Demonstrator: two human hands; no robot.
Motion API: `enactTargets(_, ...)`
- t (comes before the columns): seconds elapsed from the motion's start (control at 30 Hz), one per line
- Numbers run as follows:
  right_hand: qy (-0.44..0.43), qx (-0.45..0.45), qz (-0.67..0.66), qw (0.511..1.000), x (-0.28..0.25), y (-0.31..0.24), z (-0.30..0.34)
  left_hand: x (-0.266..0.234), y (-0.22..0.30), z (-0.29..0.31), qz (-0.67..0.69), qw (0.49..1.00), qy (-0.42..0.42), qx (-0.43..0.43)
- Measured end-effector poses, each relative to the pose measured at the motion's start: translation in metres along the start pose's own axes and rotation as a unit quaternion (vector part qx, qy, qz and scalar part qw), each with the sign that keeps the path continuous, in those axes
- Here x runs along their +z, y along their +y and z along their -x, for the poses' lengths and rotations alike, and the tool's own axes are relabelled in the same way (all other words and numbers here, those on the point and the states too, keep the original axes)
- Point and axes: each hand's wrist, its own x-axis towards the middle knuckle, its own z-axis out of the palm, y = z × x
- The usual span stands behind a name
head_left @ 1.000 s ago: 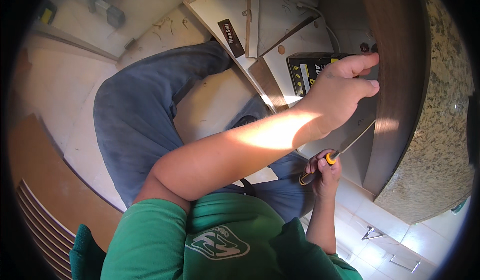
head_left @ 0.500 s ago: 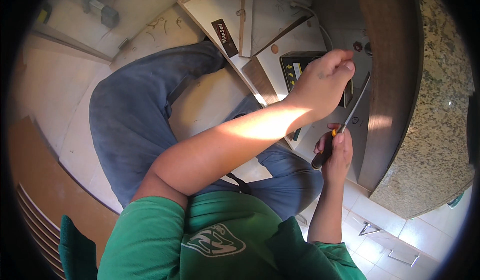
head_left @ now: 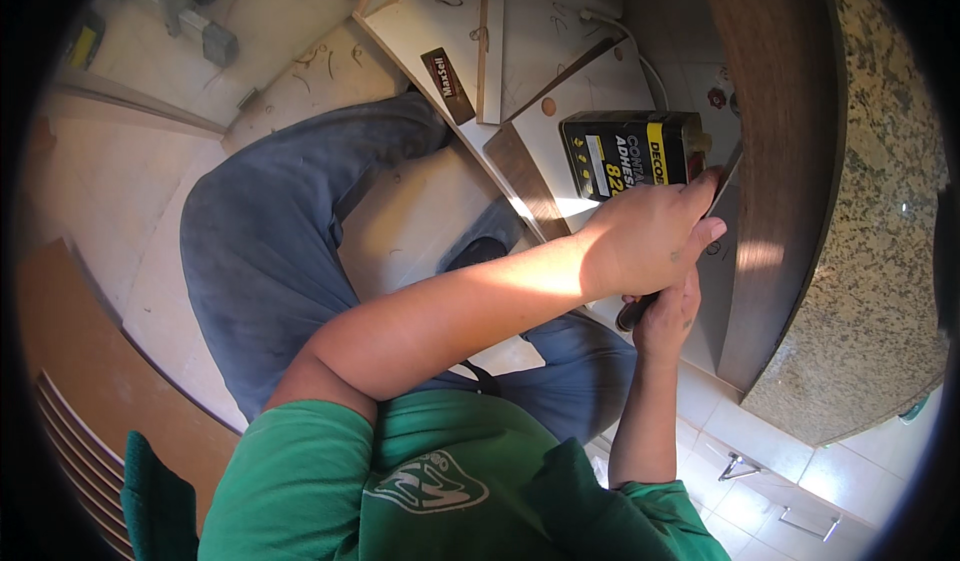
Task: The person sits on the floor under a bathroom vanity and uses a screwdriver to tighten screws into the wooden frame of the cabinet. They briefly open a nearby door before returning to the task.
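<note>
My right hand point(head_left: 668, 323) is wrapped round the dark handle point(head_left: 636, 311) of a long screwdriver. Its thin metal shaft point(head_left: 730, 176) slants up towards the brown wooden panel point(head_left: 765, 191). Stretched across my body, my left hand point(head_left: 648, 239) lies over the shaft just above my right hand. Its thumb and forefinger close about the shaft, while the other fingers are hidden under the palm. Beyond my left hand is a black rectangular can point(head_left: 610, 146) with yellow markings. The screwdriver's tip cannot be made out clearly against the panel.
White boards point(head_left: 545, 56) and a brown strip point(head_left: 520, 166) lie beyond my legs, with a small dark label point(head_left: 447, 86) on one board. A granite counter point(head_left: 880, 211) overhangs at the right. A white cable point(head_left: 640, 51) and a red valve knob point(head_left: 716, 98) sit at the back.
My left hand has come down from near the shaft's upper end to just above my right hand, uncovering the black can. My right hand has shifted slightly.
</note>
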Motion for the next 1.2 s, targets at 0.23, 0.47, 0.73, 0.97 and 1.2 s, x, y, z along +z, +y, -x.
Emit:
enactTargets(0.23, -0.005, 0.0, -0.005, 1.0, -0.003, 0.002, -0.005, 0.002, 0.002, -0.001, 0.027, 1.0, 0.003, -0.014)
enactTargets(0.47, 0.007, 0.011, 0.022, 1.0, 0.002, -0.012, -0.014, -0.016, 0.011, -0.011, 0.054, 0.997, -0.03, -0.055)
enactTargets(0.73, 0.014, -0.011, 0.019, 1.0, -0.003, 0.002, -0.009, 0.001, 0.0, -0.003, 0.044, 0.999, -0.005, -0.018)
enactTargets(0.97, 0.035, 0.008, 0.029, 0.999, 0.0, 0.006, -0.008, 0.003, -0.003, -0.001, 0.035, 0.999, -0.002, -0.015)
enactTargets(1.2, 0.035, -0.01, 0.037, 0.999, 0.001, 0.008, -0.014, -0.009, 0.002, -0.009, 0.062, 0.997, -0.019, -0.031)
